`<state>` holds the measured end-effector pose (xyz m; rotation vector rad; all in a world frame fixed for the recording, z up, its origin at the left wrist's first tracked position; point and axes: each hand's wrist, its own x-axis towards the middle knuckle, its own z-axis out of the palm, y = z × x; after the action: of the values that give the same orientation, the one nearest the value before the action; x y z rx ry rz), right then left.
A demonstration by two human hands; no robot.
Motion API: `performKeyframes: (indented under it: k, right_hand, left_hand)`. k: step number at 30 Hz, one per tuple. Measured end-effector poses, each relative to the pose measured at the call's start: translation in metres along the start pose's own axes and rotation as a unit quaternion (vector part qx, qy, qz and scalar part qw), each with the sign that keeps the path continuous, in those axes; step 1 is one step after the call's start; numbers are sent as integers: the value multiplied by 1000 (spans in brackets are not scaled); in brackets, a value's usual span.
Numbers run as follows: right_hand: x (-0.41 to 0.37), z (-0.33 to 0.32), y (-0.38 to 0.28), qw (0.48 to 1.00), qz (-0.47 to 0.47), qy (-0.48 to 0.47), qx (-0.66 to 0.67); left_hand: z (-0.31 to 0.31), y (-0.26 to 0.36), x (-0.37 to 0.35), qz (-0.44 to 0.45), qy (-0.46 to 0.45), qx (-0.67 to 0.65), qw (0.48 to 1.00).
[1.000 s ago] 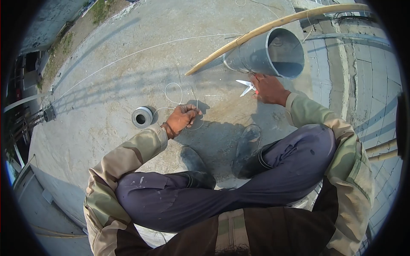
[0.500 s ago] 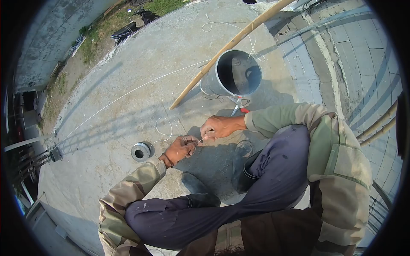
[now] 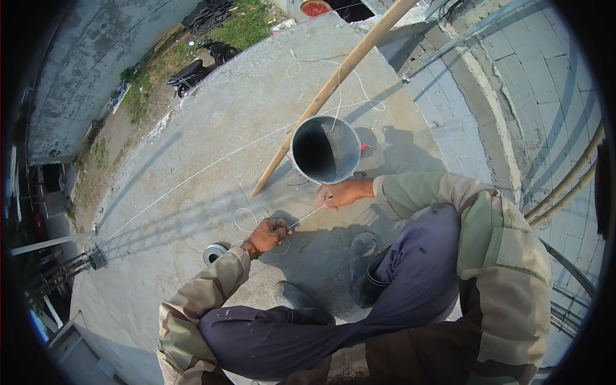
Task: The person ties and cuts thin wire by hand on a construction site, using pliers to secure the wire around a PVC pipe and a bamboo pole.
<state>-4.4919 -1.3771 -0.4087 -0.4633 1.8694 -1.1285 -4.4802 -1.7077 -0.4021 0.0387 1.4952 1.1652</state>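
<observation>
A thin pale cord runs stretched between my two hands. My left hand is closed on it, low over the concrete, with loose loops hanging around and beside the fingers. Farther right, my right hand pinches the cord's other part just below the rim of a grey metal cylinder. The cylinder stands with its dark open mouth toward me. A small spool lies left of my left hand, partly covered by my sleeve.
A bamboo pole slants behind the cylinder. A long white line crosses the concrete floor. A red-handled tool shows partly beside the cylinder. At the upper left stands a motorcycle; block paving lies at right.
My hands have moved apart, lengthening the cord between them. The cylinder appears lower, nearer my right hand, and its mouth faces more toward me. The view has shifted.
</observation>
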Motion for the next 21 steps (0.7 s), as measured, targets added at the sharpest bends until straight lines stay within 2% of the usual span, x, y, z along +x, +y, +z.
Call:
performKeyframes:
  k: [1, 2, 3, 4, 5, 6, 7, 8, 9, 10, 12, 13, 15, 16, 18, 19, 20, 21]
  right_hand:
    - [-4, -11, -8, 1000, 0, 2, -1]
    - [-9, -26, -16, 996, 68, -27, 53]
    - [-10, -46, -20, 984, 135, -58, 105]
    - [-26, -65, -8, 951, 122, -3, 284]
    - [-24, -92, -1, 922, 114, 22, 369]
    - [-22, -119, 6, 886, 103, 45, 451]
    - [-1, -155, 3, 969, 168, 96, 151]
    - [16, -186, 2, 953, 214, 139, -164]
    - [27, -206, 11, 911, 119, 291, -266]
    - [39, -223, 19, 830, 18, 430, -354]
    - [67, -263, -21, 873, 94, 417, -236]
    - [85, -277, -19, 875, 89, 413, -234]
    - [125, -295, -5, 786, -9, 553, -276]
    - [141, -297, 6, 790, -13, 549, -273]
    - [161, -292, 25, 733, 94, 588, -328]
    - [156, -283, 19, 723, 99, 563, -389]
    - [151, -274, 11, 727, 94, 557, -391]
    - [148, -271, 9, 707, 58, 544, -449]
  left_hand:
    - [0, 3, 0, -9, 1, 28, 1000]
    - [-3, -2, 2, -8, 1, 29, 1000]
    - [-11, -14, 7, 20, -15, 87, 996]
    - [-16, -23, 7, 47, -29, 143, 988]
    - [-18, -20, 2, 45, -26, 141, 989]
    - [-20, -13, -8, 32, -12, 200, 979]
    - [-22, -8, -14, 18, 2, 258, 966]
    - [-24, -10, -19, 17, 8, 256, 967]
    - [-25, -15, -28, 31, 8, 256, 966]
    - [-26, -19, -35, 44, 9, 256, 966]
    - [-22, -18, -48, 12, 9, 240, 971]
    - [-21, -21, -53, 20, 7, 263, 964]
    - [-18, -16, -64, 16, -6, 273, 962]
    - [-19, -19, -67, 11, -1, 270, 963]
    - [-18, -27, -75, 113, 20, 354, 928]
    - [-16, -23, -81, 109, 23, 348, 931]
    - [-13, -19, -87, 117, 54, 342, 931]
    - [-10, -16, -91, 125, 87, 336, 930]
